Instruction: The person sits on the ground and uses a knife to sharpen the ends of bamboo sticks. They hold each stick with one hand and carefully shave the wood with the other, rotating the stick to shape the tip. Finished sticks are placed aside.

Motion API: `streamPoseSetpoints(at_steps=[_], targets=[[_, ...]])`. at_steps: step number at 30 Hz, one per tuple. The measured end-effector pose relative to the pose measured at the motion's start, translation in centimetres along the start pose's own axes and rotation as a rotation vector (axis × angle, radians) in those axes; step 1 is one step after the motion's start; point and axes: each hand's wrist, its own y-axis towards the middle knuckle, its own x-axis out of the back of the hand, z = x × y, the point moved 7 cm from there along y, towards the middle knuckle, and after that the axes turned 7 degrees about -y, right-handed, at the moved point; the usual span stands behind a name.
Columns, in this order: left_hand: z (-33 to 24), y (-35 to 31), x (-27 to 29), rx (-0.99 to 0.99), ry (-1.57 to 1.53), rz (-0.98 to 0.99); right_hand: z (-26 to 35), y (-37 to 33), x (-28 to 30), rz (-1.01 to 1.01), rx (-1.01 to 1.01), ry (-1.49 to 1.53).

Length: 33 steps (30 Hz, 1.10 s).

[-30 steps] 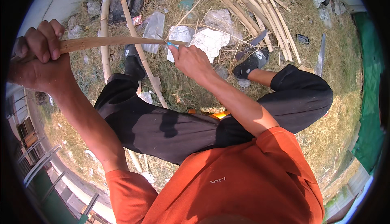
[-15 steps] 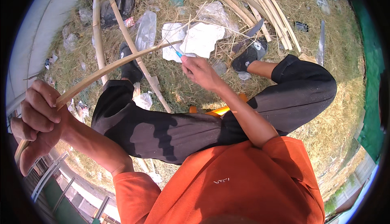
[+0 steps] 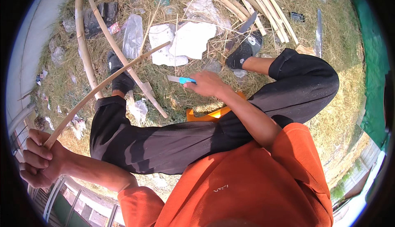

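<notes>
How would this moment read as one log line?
Left hand: gripping wooden strip | Right hand: holding blue knife, blade apart from wooden strip | On grass: white slab, long sticks

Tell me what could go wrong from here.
The knife with the bright blue handle in the right hand has its grey metal blade bare, so a slip might cut the person.

The left hand grips the long, thin, pale wooden strip near one end, so its far tip could swing or wobble.

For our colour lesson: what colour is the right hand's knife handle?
The knife handle is bright blue, showing best in the head view.
</notes>
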Motion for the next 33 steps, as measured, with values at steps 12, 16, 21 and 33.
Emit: streamPoseSetpoints(at_steps=[12,16,21,33], targets=[[0.7,2.9,2.6,-0.08,0.04,-0.123,-22.1,5.3,0.2,-0.561,-0.897,0.705],[1.0,2.9,1.0,-0.125,0.12,-0.159,-24.2,6.8,-1.7,-0.649,-0.996,0.35],[1.7,2.7,-0.9,-0.178,0.216,-0.228,-23.5,5.5,-1.5,-0.676,-1.094,0.148],[4.3,3.8,-5.2,-0.082,0.091,-0.056,-12.4,-9.9,12.3,-1.025,-0.221,1.345]])
